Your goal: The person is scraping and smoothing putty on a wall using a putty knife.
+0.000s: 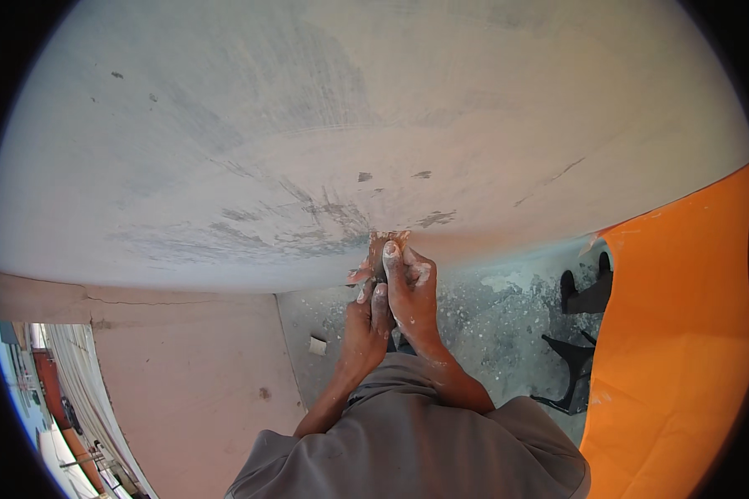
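Both hands are together in front of my body, just below a large pale grey wall surface (pixel 474 100). Between them is a small flat brown piece (pixel 376 254) with ragged, reddish edges; its exact kind does not show. My right hand (pixel 414 291), dusted white, pinches it with the thumb laid along its face. Lower and to the left, the fingers of my left hand (pixel 366 324) close at its bottom edge. The top of the piece is up by the wall's lower part. Dark scuffs and grey smears (pixel 333 216) mark the wall there.
An orange sheet (pixel 674 333) hangs at the right. Beside it are someone's dark shoes (pixel 587 287) and a black stand-like leg (pixel 570 374). The grey floor (pixel 495 333) is speckled white, with a small pale block (pixel 317 345) on it. A pinkish ledge (pixel 191 374) lies left.
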A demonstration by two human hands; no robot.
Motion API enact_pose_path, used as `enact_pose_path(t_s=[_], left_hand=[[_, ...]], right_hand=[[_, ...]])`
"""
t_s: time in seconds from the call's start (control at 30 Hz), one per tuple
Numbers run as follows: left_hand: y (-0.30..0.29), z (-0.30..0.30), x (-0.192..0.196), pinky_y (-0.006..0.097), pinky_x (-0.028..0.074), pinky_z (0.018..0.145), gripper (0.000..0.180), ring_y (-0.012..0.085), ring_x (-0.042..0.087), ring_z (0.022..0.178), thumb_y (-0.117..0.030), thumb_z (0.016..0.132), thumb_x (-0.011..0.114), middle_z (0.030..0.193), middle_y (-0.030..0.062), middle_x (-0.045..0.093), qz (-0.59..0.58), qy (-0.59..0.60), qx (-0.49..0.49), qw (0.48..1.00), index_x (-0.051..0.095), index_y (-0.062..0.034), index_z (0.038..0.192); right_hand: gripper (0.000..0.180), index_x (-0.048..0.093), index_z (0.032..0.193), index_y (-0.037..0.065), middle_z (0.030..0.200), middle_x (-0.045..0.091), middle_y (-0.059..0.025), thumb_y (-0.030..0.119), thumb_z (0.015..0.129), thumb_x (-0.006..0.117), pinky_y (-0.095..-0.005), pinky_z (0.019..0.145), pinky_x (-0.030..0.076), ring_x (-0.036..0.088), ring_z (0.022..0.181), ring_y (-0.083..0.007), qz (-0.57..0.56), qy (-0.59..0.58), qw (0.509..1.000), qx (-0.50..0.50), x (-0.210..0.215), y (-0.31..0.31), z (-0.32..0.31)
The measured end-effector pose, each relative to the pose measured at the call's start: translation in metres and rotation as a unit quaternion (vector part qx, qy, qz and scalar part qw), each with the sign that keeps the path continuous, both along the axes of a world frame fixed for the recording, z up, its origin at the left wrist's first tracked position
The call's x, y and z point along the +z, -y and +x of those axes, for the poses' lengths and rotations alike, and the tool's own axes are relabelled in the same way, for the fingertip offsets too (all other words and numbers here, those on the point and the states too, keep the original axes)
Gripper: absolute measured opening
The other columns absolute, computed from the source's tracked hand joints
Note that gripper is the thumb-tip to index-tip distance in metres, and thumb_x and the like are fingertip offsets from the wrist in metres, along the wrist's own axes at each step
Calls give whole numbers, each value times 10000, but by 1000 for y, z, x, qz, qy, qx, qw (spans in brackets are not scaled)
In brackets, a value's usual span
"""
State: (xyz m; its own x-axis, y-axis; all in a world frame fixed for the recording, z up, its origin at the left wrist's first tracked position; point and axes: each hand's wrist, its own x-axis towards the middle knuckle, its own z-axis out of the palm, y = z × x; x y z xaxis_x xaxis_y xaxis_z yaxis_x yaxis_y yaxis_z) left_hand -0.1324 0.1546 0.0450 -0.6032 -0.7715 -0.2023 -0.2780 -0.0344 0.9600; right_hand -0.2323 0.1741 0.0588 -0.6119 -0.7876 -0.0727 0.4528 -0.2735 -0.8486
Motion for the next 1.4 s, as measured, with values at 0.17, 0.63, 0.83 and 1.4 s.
enact_pose_path(t_s=[0.17,0.63,0.83,1.4], left_hand=[[1,-11,-10,232,311,474,306,22,422,562,-257,1112,353,680,-45,526,44,-103,0,994,525,-30,1000],[-14,5,-42,276,314,448,438,50,441,539,-304,1117,304,603,-34,495,75,-117,-4,990,534,-45,848],[7,17,0,481,446,554,278,462,614,623,-201,1030,538,702,279,609,-108,168,-27,979,641,54,990],[-8,16,0,337,341,492,406,177,482,530,-296,1084,431,593,79,511,-21,1,-15,1000,561,-3,835]], right_hand=[[327,583,997,-50,786,689,-147,233,1087,447,-262,479,489,658,608,-170,5,-35,999,-38,22,6,-8],[352,625,1072,-52,724,669,-90,261,1084,464,-233,465,463,629,522,-128,71,-114,991,-5,-14,-3,4],[350,602,978,-25,772,681,-107,281,1084,468,-256,476,500,688,611,-169,-1,36,999,-7,-13,5,13],[374,617,1009,-34,727,690,-144,299,1082,464,-262,476,545,707,621,-191,27,54,998,36,2,-5,1]])
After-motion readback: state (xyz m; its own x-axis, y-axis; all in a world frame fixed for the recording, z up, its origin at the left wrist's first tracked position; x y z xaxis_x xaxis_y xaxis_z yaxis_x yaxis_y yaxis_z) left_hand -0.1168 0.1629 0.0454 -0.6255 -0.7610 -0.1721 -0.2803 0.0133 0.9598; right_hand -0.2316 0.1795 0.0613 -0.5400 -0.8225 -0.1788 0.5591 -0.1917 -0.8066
